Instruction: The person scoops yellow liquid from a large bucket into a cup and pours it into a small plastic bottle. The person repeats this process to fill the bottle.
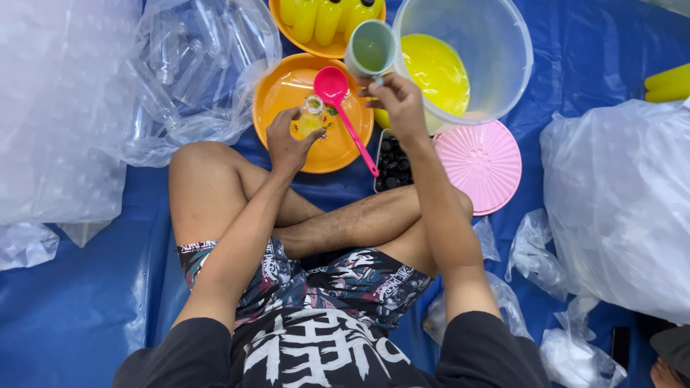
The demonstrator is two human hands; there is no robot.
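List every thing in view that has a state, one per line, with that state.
Small bottle: uncapped, upright, held in left hand over the orange tray.
Pink funnel: resting beside the bottle mouth.
Cup: tilted, held in right hand.
Clear tub: open, yellow liquid inside.
Pink lid: off, lying flat.
Yellow bottles: filled, lying in the far tray.

Yellow bottles [327, 16] cut off by top edge, small bottle [312, 115] largely hidden by left hand [287, 140], foot [668, 373] cropped at bottom-right corner, tray of black caps [392, 162] partly behind forearm.
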